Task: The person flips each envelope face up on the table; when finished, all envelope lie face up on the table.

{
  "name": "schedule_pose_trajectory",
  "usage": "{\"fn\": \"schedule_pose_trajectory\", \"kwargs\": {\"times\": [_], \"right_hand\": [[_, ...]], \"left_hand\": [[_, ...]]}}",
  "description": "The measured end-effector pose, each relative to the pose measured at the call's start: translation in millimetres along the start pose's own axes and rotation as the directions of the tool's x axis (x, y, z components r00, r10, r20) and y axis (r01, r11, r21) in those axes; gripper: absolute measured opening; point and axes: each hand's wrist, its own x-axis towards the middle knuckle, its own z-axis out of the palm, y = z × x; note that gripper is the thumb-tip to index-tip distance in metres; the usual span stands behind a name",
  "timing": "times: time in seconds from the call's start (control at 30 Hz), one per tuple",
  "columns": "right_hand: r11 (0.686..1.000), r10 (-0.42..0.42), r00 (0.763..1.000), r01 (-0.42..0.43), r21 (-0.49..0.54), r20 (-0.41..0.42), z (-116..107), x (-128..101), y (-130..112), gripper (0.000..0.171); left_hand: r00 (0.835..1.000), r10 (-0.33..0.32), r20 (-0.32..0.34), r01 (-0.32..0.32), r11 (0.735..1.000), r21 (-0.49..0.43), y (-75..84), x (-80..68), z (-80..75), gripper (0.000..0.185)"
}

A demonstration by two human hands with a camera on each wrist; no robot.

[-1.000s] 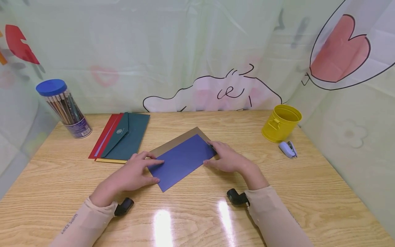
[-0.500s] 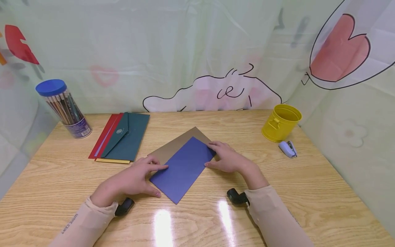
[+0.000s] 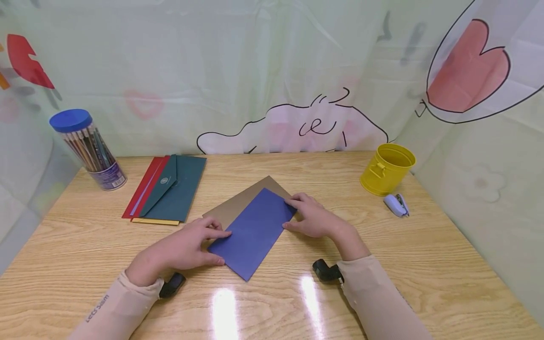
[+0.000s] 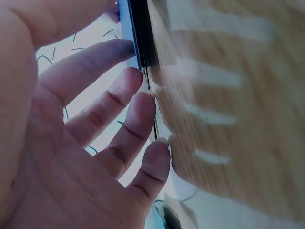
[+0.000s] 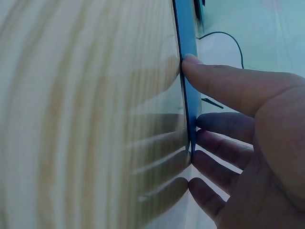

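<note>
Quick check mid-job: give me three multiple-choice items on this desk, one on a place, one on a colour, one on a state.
1. Where is the small grey stapler?
A. beside the yellow metal bucket
B. on the envelopes
C. by the pencil tub

2. What colour is the rectangular paper sheet on top, between the hands?
A. red
B. blue
C. yellow

3. How do the left hand and right hand lie?
A. clenched in the air
B. both lifting the bucket
C. fingers flat on the sheet's ends

Answers: 1 A, it lies just right of the bucket; 2 B, blue over a brown sheet; 3 C, fingertips rest on its edges.
</note>
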Motion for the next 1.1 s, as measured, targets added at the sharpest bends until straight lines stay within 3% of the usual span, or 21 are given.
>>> {"fn": "schedule_pose_trajectory", "kwargs": {"times": [0.4,0.6,0.77,0.93,1.1], "right_hand": [[1.0,0.005,1.0,-0.005,0.013,0.001,-0.9,0.9,1.7,0.072],[0.997,0.047,0.999,-0.047,0.053,0.011,-3.1,-0.4,0.8,0.076],[0.991,0.069,0.998,-0.069,0.117,0.004,-3.4,-0.1,1.8,0.08],[0.977,0.076,0.995,-0.061,0.204,-0.066,-3.1,1.8,4.2,0.09],[0.935,0.05,0.974,0.032,0.353,-0.222,-4.4,3.5,5.2,0.09]], "left_hand": [[0.994,0.105,-0.034,-0.102,0.992,0.07,-5.3,0.7,-3.2,0.044],[0.993,0.113,-0.042,-0.11,0.992,0.069,-6.7,0.7,-7.0,0.036],[0.989,0.104,-0.105,-0.092,0.989,0.113,-5.2,1.9,-8.9,0.027],[0.964,0.126,-0.235,-0.085,0.981,0.177,-3.0,4.6,-8.7,0.017],[0.914,0.17,-0.368,-0.085,0.968,0.236,-0.1,7.0,-9.7,0.011]]}}
